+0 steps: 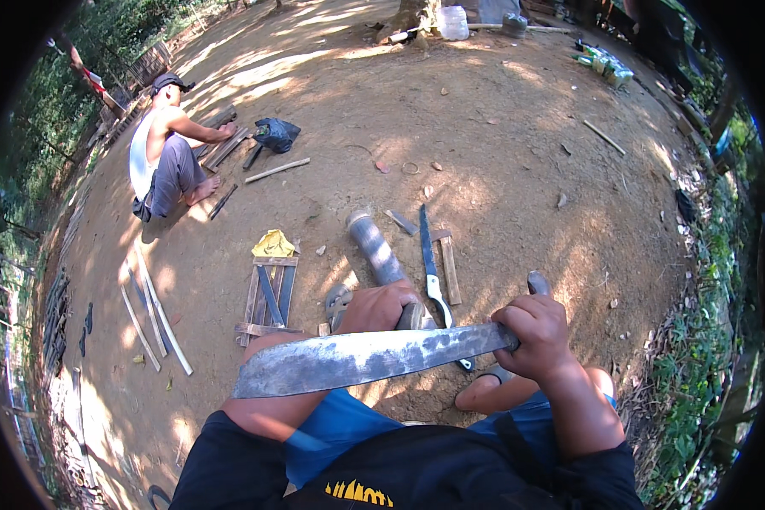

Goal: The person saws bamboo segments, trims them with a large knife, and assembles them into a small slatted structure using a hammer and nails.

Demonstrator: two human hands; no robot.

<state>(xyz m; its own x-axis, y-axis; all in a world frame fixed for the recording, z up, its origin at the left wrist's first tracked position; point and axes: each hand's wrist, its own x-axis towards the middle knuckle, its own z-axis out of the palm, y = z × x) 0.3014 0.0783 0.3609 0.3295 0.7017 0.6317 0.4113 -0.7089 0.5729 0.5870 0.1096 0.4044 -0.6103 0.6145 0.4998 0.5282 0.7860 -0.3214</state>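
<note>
My right hand (535,334) is wrapped round the handle of a machete (374,359). Its broad, worn grey blade points left, passing over my left forearm. My left hand (378,308) is closed, palm down, round a thick grey-brown length of bamboo (374,245) standing out beyond my knuckles. The bamboo's near end shows by my fingers, above the blade. Just right of that hand lies a hand saw (427,246) with a dark blade and white handle, partly hidden by the machete. A sandalled foot (482,389) is below my right hand.
Left of my hands lies a small slatted wooden frame (251,297) with a yellow cloth or bag (274,244) at its top. Long pale strips (157,310) lie farther left. A person (168,149) squats at the far left by wood pieces and a black bag (276,134).
</note>
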